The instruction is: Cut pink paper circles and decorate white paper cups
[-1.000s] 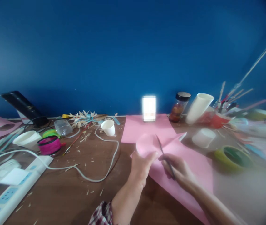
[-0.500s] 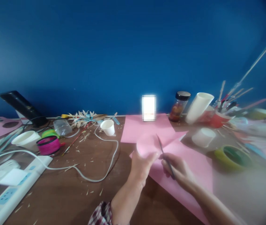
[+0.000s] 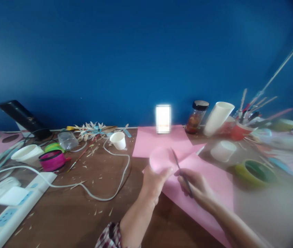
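My left hand (image 3: 153, 184) is closed on a rounded piece of pink paper (image 3: 161, 159), with the thumb on top near its lower edge. From the right, my right hand (image 3: 198, 186) grips dark scissors (image 3: 175, 159), whose blade points up and away across the pink paper. A raised flap of that paper (image 3: 191, 152) stands out to the right of the blade. Under both hands lies a larger pink sheet (image 3: 217, 187), and another pink sheet (image 3: 146, 141) is behind, against the wall. My fingers partly hide the scissor handles.
A white cable (image 3: 98, 199) curves across the brown table from a power strip (image 3: 20, 217). To the left are a white cup (image 3: 118, 140) and a magenta ring (image 3: 52, 161). Rightward stand a black-lidded jar (image 3: 196, 117), a white cup (image 3: 224, 151) and a green tape roll (image 3: 241, 174).
Little differs. The whole view has shifted slightly left, and both hands keep their hold on the paper and the scissors.
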Available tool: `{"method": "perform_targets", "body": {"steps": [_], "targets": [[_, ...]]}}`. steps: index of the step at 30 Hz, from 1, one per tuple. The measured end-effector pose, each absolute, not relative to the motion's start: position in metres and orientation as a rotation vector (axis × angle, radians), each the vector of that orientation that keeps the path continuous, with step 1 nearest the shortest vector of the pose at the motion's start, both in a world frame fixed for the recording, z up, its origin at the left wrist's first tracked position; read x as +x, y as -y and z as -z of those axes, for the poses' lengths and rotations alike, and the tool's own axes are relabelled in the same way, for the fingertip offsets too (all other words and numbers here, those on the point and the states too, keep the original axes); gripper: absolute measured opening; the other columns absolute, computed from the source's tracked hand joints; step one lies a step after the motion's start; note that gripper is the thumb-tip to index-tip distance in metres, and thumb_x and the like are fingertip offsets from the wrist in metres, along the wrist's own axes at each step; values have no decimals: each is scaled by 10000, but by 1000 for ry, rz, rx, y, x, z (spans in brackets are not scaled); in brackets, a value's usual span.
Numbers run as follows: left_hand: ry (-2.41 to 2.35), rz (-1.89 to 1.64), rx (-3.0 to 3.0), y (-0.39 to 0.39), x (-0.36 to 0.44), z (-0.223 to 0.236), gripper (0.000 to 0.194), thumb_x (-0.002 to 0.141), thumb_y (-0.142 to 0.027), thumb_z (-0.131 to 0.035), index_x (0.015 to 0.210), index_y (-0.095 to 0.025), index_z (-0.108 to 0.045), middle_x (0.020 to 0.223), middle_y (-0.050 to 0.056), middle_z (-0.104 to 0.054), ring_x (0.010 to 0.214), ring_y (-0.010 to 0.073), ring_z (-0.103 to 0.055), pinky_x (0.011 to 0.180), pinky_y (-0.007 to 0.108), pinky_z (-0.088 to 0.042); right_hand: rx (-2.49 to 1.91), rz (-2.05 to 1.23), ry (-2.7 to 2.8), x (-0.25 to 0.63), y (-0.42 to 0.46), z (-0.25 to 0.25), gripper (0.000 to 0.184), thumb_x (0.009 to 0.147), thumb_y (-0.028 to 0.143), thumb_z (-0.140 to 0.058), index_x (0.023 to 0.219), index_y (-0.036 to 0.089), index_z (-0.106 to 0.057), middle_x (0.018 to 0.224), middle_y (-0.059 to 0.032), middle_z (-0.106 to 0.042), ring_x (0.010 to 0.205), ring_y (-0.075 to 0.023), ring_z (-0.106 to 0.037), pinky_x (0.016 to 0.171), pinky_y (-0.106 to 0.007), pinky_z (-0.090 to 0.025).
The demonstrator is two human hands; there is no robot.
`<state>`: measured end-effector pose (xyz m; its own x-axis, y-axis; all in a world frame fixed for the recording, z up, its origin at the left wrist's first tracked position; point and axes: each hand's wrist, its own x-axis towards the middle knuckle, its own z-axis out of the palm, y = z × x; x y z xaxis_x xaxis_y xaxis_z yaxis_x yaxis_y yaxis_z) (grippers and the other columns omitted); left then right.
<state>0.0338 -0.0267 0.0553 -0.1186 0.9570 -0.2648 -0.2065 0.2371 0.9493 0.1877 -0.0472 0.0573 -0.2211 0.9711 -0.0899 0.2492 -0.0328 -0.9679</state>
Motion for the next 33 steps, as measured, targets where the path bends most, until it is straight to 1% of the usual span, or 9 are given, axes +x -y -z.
{"method": "perform_targets", "body": {"steps": [6,15,20,26,33], "targets": [[-1286,-1191,838,27,33,-57,452,554,-311,-823,935,-98,-708,850,123,-734,848,291,-681,750,367,-538,-1332,-1296,1525,187,47,-57,330,832,429,-549,943,121,-590,524,53,-462,458,-91,-436,431,-218,-379],[-1265,-1208,823,27,34,-53,514,547,-303,-832,1001,-105,-696,875,129,-730,846,283,-680,789,394,-532,-1305,-1313,1523,187,48,-58,287,829,399,-552,939,135,-575,543,48,-471,489,-102,-460,458,-223,-393],[-1254,-1261,777,28,37,-48,581,515,-292,-851,1032,-92,-679,825,123,-726,833,286,-680,787,391,-528,-1258,-1326,1511,187,47,-56,291,830,444,-552,815,154,-564,542,32,-485,497,-113,-478,461,-226,-396],[-1271,-1278,768,28,40,-43,548,522,-286,-846,1010,-95,-683,800,109,-722,812,276,-682,773,375,-526,-1247,-1311,1525,186,47,-55,322,846,457,-537,704,168,-529,562,15,-503,519,-116,-493,475,-228,-407],[-1279,-1284,748,28,40,-43,570,508,-287,-854,1017,-103,-677,825,111,-721,839,282,-677,780,375,-521,-1285,-1268,1542,188,48,-53,301,851,452,-539,793,157,-555,549,31,-490,498,-108,-482,462,-223,-398]]}}
